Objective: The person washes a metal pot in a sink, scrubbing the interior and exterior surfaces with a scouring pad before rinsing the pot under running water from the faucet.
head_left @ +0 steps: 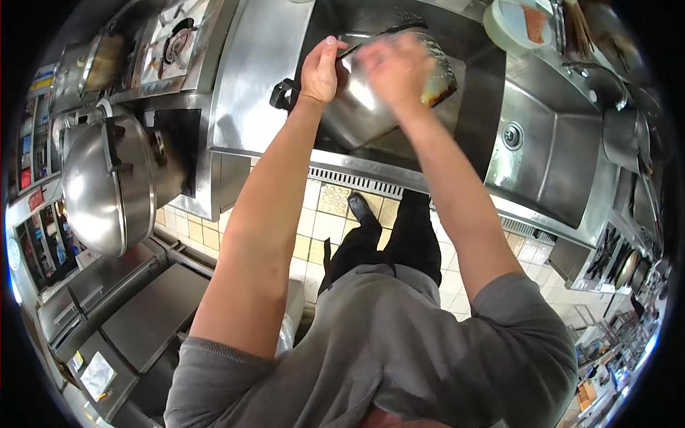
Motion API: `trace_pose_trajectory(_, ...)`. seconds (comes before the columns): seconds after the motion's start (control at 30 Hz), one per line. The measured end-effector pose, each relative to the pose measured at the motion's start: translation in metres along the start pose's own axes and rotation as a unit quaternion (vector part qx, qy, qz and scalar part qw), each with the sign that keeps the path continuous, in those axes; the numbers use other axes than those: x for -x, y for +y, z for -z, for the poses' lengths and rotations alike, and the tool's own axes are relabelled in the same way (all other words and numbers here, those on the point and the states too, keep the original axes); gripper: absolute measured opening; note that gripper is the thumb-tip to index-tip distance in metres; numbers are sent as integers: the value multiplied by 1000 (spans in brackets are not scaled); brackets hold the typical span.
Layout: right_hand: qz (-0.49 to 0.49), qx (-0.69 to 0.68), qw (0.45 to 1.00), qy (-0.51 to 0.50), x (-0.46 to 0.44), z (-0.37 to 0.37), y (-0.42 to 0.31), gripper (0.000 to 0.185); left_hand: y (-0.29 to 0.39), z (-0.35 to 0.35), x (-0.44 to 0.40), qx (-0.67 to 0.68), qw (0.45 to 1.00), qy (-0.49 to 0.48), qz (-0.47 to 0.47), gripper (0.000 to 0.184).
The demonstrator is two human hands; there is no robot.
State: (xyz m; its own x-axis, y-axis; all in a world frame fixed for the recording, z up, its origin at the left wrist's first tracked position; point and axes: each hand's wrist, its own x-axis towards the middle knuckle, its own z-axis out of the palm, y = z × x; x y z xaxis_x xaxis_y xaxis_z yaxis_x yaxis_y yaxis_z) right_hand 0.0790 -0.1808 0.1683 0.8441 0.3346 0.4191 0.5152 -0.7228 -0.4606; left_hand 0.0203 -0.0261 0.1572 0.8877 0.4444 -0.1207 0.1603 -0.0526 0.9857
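A shiny steel pan (360, 114) with scorched brown and black marks lies tilted in the large sink (474, 100). A black handle (284, 94) sticks out on its left, over the sink's edge. My left hand (321, 73) is closed at the pan's upper left rim, thumb raised, its fingers partly hidden. Over the right part of the pan is my right hand (398, 70), smeared by motion. Its fingers are too blurred to show whether anything is in them. Beyond it lies a dark, wet, shiny surface (442, 68) with burnt edges.
Right of the sink is a second steel basin (546, 139) with a drain. A pale tub (510, 25) holding a reddish-brown block (534, 24) stands behind it. On the left are a gas burner (178, 44) and a large domed steel vessel (107, 185). Tiled floor (307, 221) lies below.
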Motion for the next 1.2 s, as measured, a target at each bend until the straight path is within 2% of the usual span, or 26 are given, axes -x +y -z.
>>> trace_pose_trajectory(0.03, 111, 49, 993, -12, 26, 2, -8, 13, -7, -1, -1, -35, 998, 31, -31, 60)
trace_pose_trajectory(0.07, 246, -2, 966, -73, 49, 16, -4, 15, -16, -3, -7, -67, 994, 61, -67, 59)
trace_pose_trajectory(0.1, 231, -62, 969, -56, 55, 26, 8, 15, -19, -7, -9, -100, 980, 90, -149, 58)
trace_pose_trajectory(0.13, 215, -124, 968, -45, 59, 34, 24, 14, -2, -6, 0, -206, 977, 44, -40, 56)
trace_pose_trajectory(0.2, 48, -127, 990, 44, 34, 25, 81, 17, 22, -31, 17, -450, 887, 87, -62, 54)
trace_pose_trajectory(0.23, -94, -178, 979, 21, 9, 2, 144, 20, 22, -39, 12, -455, 883, 109, -28, 53)
trace_pose_trajectory(0.27, -238, -225, 945, -6, -2, -19, 193, 23, 24, -44, 10, -467, 876, 119, -14, 53)
trace_pose_trajectory(0.3, -248, -224, 942, -12, 10, -20, 202, 23, 19, -47, 10, -463, 876, 133, -13, 54)
trace_pose_trajectory(0.37, -204, -75, 976, -14, 16, -16, 208, 30, 20, -52, 4, -465, 873, 148, 2, 55)
trace_pose_trajectory(0.4, -209, -156, 965, 4, 23, 8, 166, 25, 22, -55, 3, -470, 868, 159, 1, 54)
trace_pose_trajectory(0.43, -53, -214, 975, 14, 30, 28, 135, 15, 19, -55, -1, -471, 869, 153, -7, 54)
trace_pose_trajectory(0.47, 59, -166, 984, 19, 41, 43, 103, 10, 16, -53, 0, -474, 868, 147, -12, 54)
trace_pose_trajectory(0.5, 120, -184, 974, -58, 48, 51, 91, 16, 18, -54, 2, -470, 871, 142, -15, 53)
trace_pose_trajectory(0.6, 33, -210, 973, -95, 11, 30, 141, 24, 8, -56, -2, -450, 878, 162, -32, 53)
trace_pose_trajectory(0.63, -66, -198, 972, -111, -10, 27, 164, 28, 6, -54, -2, -465, 869, 168, -36, 55)
trace_pose_trajectory(0.67, -72, -204, 972, -92, -16, 6, 193, 29, 7, -54, -1, -460, 873, 159, -38, 56)
trace_pose_trajectory(0.73, 12, -184, 969, -165, 12, 22, 200, 26, 9, -53, 0, -474, 866, 156, -24, 57)
trace_pose_trajectory(0.8, 30, -247, 959, -134, 47, 56, 174, 23, 5, -55, -4, -441, 881, 166, -49, 55)
trace_pose_trajectory(0.87, 20, -237, 960, -149, 41, 54, 164, 17, 6, -54, -3, -460, 870, 168, -52, 52)
trace_pose_trajectory(0.93, 64, -199, 973, -100, -10, 28, 157, 12, 6, -55, -5, -477, 862, 166, -41, 50)
trace_pose_trajectory(1.03, 32, -201, 976, -71, -49, 6, 133, 9, 3, -51, -2, -468, 867, 165, -50, 49)
trace_pose_trajectory(1.13, 85, -222, 965, -112, 25, 48, 142, 11, 1, -51, -3, -464, 868, 169, -55, 49)
trace_pose_trajectory(1.2, 103, -216, 963, -125, 25, 54, 149, 12, 0, -52, -11, -462, 869, 175, -43, 49)
